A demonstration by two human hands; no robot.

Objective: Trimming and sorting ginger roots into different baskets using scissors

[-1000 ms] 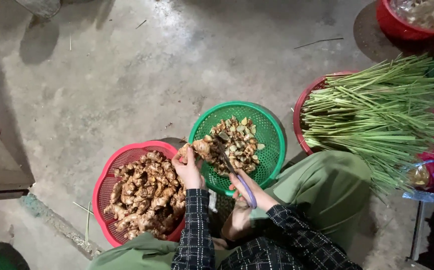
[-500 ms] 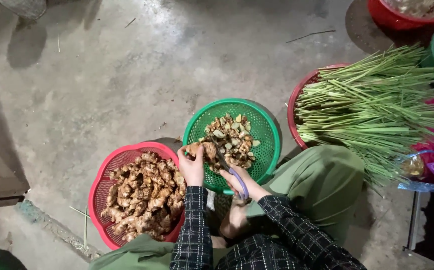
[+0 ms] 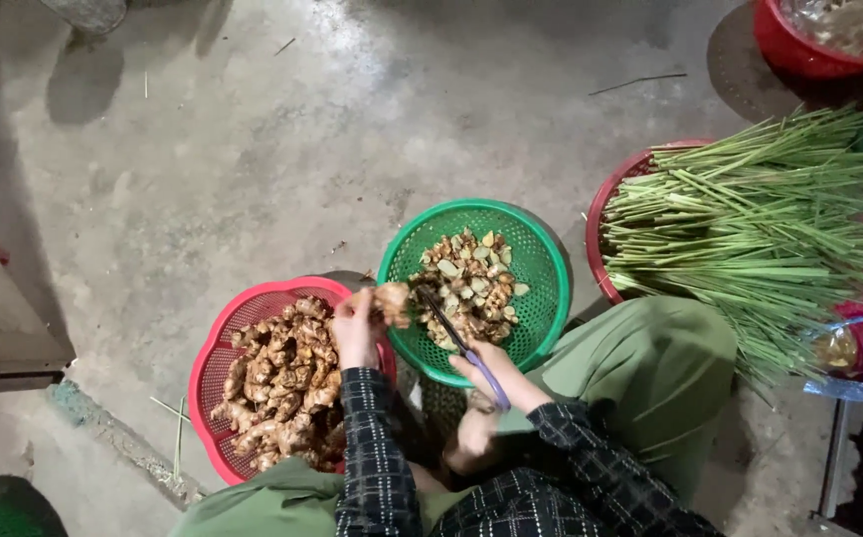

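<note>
My left hand (image 3: pixel 355 333) was closed around 1 knobbly piece of ginger (image 3: pixel 392 301), and I held it up right at the near edge of the green basket (image 3: pixel 541 261). My right hand (image 3: pixel 491 373) was wrapped tight on the purple handle of a small knife (image 3: pixel 456 336), and its dark blade pointed up toward the ginger piece and came right next to it. Inside the green basket lay a pile of cut ginger bits (image 3: pixel 471 283), pale on the cut sides. Just to the left of it, touching it under my left hand, sat the red basket (image 3: pixel 215 353), full of whole brown ginger roots (image 3: pixel 287 383). My sleeves were dark with a thin checked pattern, and my knees in green cloth showed on both sides of my arms. Out to the right, well apart from my hands, a big bunch of long green stalks (image 3: pixel 760 234) lay across another red basket (image 3: pixel 605 214). 1 more red tub (image 3: pixel 799 50) sat in the top right corner. Everything stood on a grey concrete floor (image 3: pixel 253 169) with a few bits of straw on it.
</note>
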